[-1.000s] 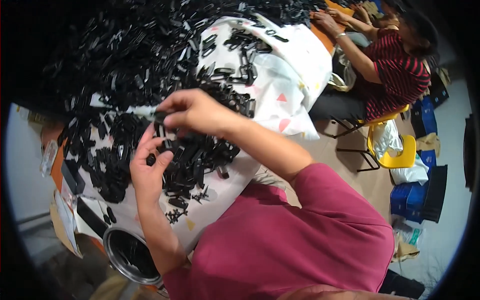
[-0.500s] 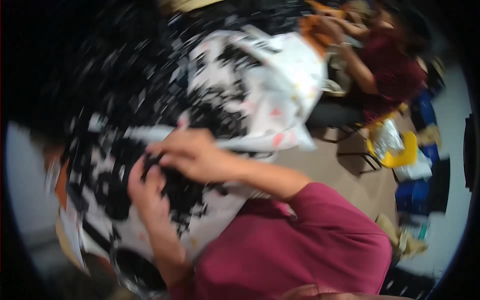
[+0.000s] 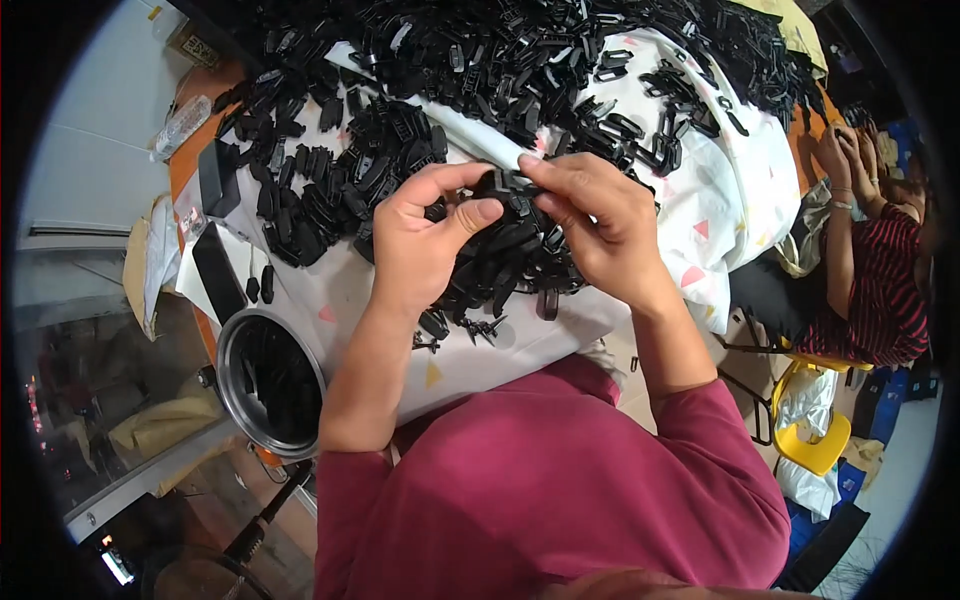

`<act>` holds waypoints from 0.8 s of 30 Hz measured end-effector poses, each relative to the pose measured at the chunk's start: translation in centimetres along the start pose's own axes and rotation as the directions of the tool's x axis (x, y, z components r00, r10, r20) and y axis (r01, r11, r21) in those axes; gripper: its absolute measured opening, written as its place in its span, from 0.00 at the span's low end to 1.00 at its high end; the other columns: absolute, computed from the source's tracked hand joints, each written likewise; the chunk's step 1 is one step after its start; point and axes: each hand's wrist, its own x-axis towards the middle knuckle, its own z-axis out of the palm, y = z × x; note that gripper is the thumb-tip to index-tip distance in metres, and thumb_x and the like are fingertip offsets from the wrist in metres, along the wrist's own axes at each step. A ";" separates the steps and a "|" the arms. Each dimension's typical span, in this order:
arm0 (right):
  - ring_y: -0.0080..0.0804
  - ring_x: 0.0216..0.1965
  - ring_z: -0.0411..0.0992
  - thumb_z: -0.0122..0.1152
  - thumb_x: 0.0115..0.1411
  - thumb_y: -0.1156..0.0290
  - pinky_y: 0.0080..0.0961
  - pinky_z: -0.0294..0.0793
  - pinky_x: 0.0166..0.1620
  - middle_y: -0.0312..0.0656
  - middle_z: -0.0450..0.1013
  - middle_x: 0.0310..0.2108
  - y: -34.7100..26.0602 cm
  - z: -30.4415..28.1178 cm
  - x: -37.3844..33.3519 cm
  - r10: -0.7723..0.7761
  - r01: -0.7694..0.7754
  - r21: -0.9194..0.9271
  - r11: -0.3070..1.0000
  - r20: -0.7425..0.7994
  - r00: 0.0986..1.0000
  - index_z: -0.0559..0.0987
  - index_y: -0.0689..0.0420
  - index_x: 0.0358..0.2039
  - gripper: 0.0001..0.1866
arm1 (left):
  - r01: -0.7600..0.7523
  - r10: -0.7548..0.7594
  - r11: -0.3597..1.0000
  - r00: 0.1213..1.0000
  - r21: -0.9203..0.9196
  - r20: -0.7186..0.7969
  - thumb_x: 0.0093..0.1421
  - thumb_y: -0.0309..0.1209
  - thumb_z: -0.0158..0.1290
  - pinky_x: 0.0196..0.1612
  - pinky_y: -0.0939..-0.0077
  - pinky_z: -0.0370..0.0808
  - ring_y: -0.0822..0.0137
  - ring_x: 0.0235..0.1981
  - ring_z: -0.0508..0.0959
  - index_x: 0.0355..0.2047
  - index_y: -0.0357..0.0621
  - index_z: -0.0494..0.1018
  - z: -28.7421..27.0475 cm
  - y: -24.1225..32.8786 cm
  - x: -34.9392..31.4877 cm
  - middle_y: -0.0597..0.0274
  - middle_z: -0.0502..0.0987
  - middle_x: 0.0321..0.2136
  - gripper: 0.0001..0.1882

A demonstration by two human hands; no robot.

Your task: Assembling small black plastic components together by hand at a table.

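Between my two hands is a small black plastic part (image 3: 505, 186), held above a pile of similar pieces. My left hand (image 3: 420, 240) pinches its left end with thumb and forefinger. My right hand (image 3: 605, 225) grips the other end between thumb and fingers. Below and beyond them, a heap of loose black plastic pieces (image 3: 360, 180) spreads over a white cloth (image 3: 350, 290) with coloured triangles. A rolled white fold of the cloth (image 3: 470, 135) runs through the heap just behind the held part. The part's exact kind is unclear.
At the table's left edge stands a round metal-rimmed bowl (image 3: 228, 380) with black pieces inside. A clear plastic bottle (image 3: 182, 128) lies farther back. To the right, another person (image 3: 880, 270) in a striped top sits at the table, near a yellow chair (image 3: 815, 450).
The view has swung and steadied from a blurred one. My hands, close together over the heap before, now hold the black part between their fingertips, with the forearms spread wider.
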 end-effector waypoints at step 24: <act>0.36 0.24 0.69 0.58 0.41 0.87 0.23 0.69 0.26 0.45 0.70 0.27 -0.8 1.1 -2.0 -0.120 0.113 -0.195 0.974 -0.024 0.993 0.74 0.59 0.41 0.23 | -0.071 0.071 0.997 0.997 0.035 -0.005 0.49 0.25 0.57 0.27 0.86 0.69 0.79 0.24 0.70 0.36 0.34 0.72 0.3 0.1 -1.7 0.68 0.74 0.29 0.13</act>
